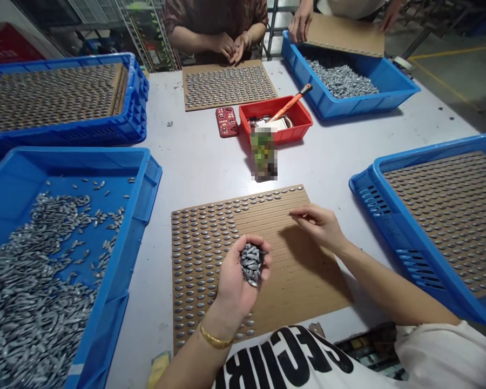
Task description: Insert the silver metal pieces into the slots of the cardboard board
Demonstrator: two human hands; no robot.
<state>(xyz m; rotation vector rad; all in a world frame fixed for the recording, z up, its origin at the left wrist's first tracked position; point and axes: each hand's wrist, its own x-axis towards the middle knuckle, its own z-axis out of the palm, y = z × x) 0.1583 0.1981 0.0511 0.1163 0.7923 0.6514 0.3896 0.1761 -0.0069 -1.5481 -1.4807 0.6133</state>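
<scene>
My left hand [238, 275] is cupped palm up around a heap of small grey metal pieces [251, 265], pointed at both ends. It hangs over a brown cardboard sheet [303, 286] with ridged lines. Rows of the same pieces stand along the sheet's left side and far edge; the right part is bare cardboard. Over that bare part, near the far right corner, my right hand [319, 224] pinches with thumb and forefinger. A small dark tip shows at the fingertips, seemingly one grey metal piece.
Loose grey pieces lie in a blue bin [143, 183] at left. Filled sheets lie in blue crates at far left [140, 102] and right [368, 181]. Beyond are a red tray [303, 127], a phone [227, 122] and two people, one handling cardboard over another blue bin [348, 108].
</scene>
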